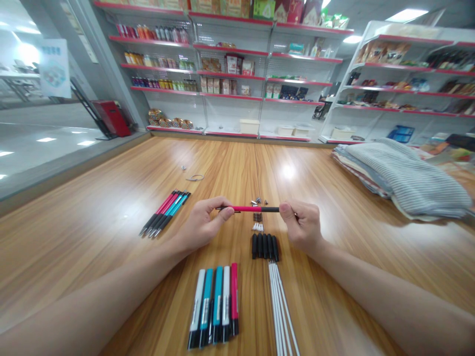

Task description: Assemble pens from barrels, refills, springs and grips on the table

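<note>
I hold a pink pen with a black grip [252, 209] level above the wooden table [111, 232]. My left hand [206, 222] pinches its pink end and my right hand [302, 225] pinches its black end. Below it lie small metal tips [257, 201], small dark and white parts [257, 221], a row of black grip sleeves [264, 246] and several white refills [280, 306]. A row of pen barrels in white, teal and pink [215, 306] lies near me.
Several finished pink and teal pens [165, 212] lie to the left. A small ring [195, 177] lies farther back. Folded cloths [401, 178] are stacked at the right. Store shelves [230, 74] with goods stand behind the table.
</note>
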The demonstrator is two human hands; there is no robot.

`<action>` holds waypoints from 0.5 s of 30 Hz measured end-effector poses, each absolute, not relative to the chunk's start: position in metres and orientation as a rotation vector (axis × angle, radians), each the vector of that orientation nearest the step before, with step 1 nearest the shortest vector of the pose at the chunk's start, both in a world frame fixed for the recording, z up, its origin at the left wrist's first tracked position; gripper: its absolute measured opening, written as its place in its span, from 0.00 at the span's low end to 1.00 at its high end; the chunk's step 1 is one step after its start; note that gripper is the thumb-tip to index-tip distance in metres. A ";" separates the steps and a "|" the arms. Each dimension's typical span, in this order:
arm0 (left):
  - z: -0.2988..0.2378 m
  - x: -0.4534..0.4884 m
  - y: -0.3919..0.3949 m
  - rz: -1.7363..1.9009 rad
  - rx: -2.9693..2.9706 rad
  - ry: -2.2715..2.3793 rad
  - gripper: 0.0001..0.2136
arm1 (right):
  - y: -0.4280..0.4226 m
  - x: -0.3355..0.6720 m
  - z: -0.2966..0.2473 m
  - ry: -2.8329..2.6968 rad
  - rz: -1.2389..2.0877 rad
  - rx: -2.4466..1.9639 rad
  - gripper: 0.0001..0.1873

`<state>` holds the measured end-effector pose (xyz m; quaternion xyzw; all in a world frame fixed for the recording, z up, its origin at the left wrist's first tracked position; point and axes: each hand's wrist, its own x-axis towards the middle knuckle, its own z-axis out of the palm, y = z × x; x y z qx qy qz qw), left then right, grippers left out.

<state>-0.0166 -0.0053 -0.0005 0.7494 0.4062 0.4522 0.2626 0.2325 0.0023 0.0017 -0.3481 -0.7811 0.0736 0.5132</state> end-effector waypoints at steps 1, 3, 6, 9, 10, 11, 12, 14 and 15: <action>-0.001 -0.016 -0.006 1.255 2.038 1.110 0.10 | 0.002 0.233 0.001 -1.864 0.205 -0.853 0.23; 0.000 -0.015 -0.008 1.308 2.034 1.127 0.10 | 0.003 0.233 -0.001 -1.836 0.261 -0.878 0.23; -0.001 -0.017 -0.007 1.279 1.937 1.108 0.13 | 0.003 0.234 -0.003 -1.825 0.278 -0.888 0.23; -0.008 -0.020 0.000 1.242 1.746 1.056 0.21 | 0.003 0.234 -0.001 -1.875 0.173 -0.831 0.23; -0.010 -0.021 0.003 1.244 1.681 1.058 0.22 | 0.003 0.234 -0.001 -1.901 0.125 -0.802 0.23; -0.013 -0.022 0.005 1.238 1.638 1.068 0.23 | 0.003 0.234 0.000 -1.928 0.079 -0.771 0.22; -0.015 -0.022 0.007 1.219 1.617 1.082 0.23 | 0.003 0.235 0.001 -1.956 0.039 -0.741 0.21; -0.015 -0.022 0.009 1.157 1.626 1.121 0.23 | 0.002 0.235 0.001 -2.008 -0.029 -0.686 0.20; -0.015 -0.022 0.008 1.122 1.643 1.138 0.23 | 0.002 0.236 0.001 -2.033 -0.058 -0.664 0.19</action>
